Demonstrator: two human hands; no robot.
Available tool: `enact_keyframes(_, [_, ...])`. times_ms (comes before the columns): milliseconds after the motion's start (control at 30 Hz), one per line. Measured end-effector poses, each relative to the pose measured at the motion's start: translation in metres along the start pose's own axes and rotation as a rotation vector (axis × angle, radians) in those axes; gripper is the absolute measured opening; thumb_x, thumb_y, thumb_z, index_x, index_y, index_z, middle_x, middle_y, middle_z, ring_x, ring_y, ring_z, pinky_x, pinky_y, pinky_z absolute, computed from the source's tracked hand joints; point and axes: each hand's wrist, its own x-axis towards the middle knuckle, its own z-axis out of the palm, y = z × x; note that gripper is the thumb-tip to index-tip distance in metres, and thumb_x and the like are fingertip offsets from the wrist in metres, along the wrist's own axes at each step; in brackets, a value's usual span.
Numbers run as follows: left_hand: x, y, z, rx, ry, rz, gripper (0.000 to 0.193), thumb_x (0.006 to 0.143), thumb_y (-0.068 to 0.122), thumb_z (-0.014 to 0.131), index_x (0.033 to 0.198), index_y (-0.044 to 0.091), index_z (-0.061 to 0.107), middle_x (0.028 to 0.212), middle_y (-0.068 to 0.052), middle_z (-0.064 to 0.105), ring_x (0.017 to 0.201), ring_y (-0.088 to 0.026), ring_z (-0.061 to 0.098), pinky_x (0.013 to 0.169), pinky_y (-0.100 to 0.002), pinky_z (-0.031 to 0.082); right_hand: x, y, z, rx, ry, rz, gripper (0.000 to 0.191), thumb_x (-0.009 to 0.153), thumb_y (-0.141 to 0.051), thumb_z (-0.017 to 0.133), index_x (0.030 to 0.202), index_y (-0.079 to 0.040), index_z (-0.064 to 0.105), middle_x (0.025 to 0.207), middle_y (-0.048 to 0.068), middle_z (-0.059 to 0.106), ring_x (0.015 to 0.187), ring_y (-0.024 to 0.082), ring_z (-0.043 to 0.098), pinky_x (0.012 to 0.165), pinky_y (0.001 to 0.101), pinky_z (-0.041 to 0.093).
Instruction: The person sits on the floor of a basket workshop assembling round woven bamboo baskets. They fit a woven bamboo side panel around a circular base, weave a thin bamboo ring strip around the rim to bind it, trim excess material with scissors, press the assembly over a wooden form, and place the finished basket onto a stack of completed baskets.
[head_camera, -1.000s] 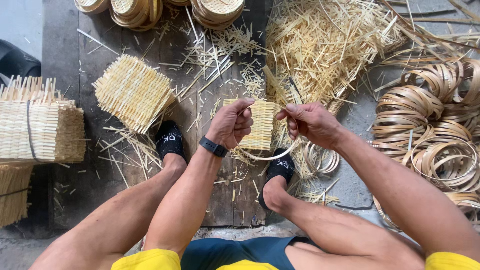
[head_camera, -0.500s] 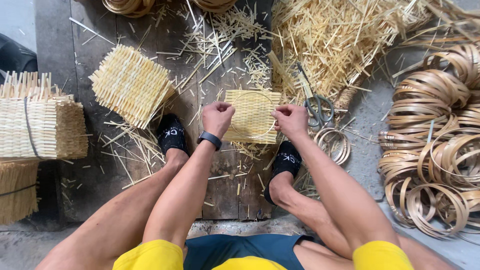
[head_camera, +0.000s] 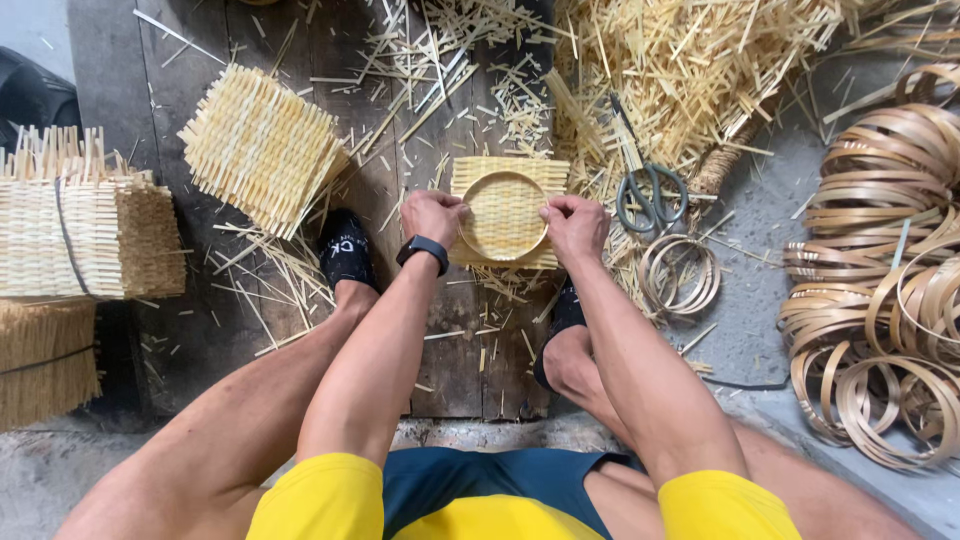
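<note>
My left hand (head_camera: 432, 217) and right hand (head_camera: 574, 224) both press a round bamboo hoop (head_camera: 503, 215) down onto a square woven mat (head_camera: 508, 170) that lies flat on the dark wooden board (head_camera: 400, 130) between my feet; the left hand's fingers curl closed on the hoop's rim at its nine o'clock, the right hand's fingers pinch it at three o'clock. The hoop sits on the mat's middle, touching it all round. A black watch (head_camera: 423, 249) circles my left wrist. Just beside my right hand, at about two o'clock from the mat, a pair of scissors (head_camera: 651, 195) rests on loose bamboo slivers (head_camera: 690, 70). At four o'clock from the mat lie a few thin hoops (head_camera: 680, 272), and far out at three o'clock a big heap of coiled bamboo strips (head_camera: 880, 270). At ten o'clock a second woven mat (head_camera: 258, 148) lies tilted, and at nine o'clock stands a tied stack of mats (head_camera: 85, 225).
</note>
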Motion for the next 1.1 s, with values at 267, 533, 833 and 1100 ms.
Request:
enact_keyframes(267, [-0.004,0.015,-0.007,0.076,0.023,-0.057,0.021,0.068,0.020,0.093,0.086,0.016,0.084,0.091,-0.009,0.078,0.084,-0.023,0.075,0.086,-0.034,0.058,-0.003,-0.006,-0.001,0.005,0.015,0.008,0.014,0.080,-0.015,0.085,0.094,-0.016,0.083,0.085,0.002,0.080,0.073,0.014,0.072,0.073,0.0297,0.058])
enact_keyframes(533, [0.010,0.006,-0.015,-0.114,-0.085,-0.103,0.041,0.066,0.016,0.095,0.099,0.002,0.074,0.088,-0.013,0.077,0.077,-0.017,0.074,0.074,-0.029,0.058,0.003,-0.001,-0.006,0.032,-0.066,0.055,0.018,0.079,-0.020,0.086,0.094,-0.011,0.082,0.084,0.004,0.079,0.074,0.013,0.072,0.072,0.0307,0.058])
enact_keyframes(833, [0.022,-0.005,-0.022,-0.443,-0.454,-0.257,0.020,0.083,0.014,0.086,0.088,0.000,0.073,0.078,-0.008,0.073,0.056,-0.009,0.056,0.047,-0.024,0.041,0.007,0.015,-0.007,0.477,-0.268,0.190,0.029,0.083,-0.025,0.086,0.091,0.000,0.075,0.079,0.001,0.073,0.068,0.007,0.060,0.061,0.0229,0.050])
enact_keyframes(1100, [0.012,0.003,-0.021,-0.151,-0.189,-0.173,0.029,0.070,0.015,0.093,0.092,0.005,0.077,0.085,-0.008,0.078,0.075,-0.015,0.072,0.071,-0.030,0.058,0.000,-0.008,-0.011,0.036,-0.018,0.047,0.041,0.071,-0.021,0.093,0.100,-0.002,0.071,0.084,0.010,0.074,0.073,0.014,0.069,0.068,0.0303,0.056])
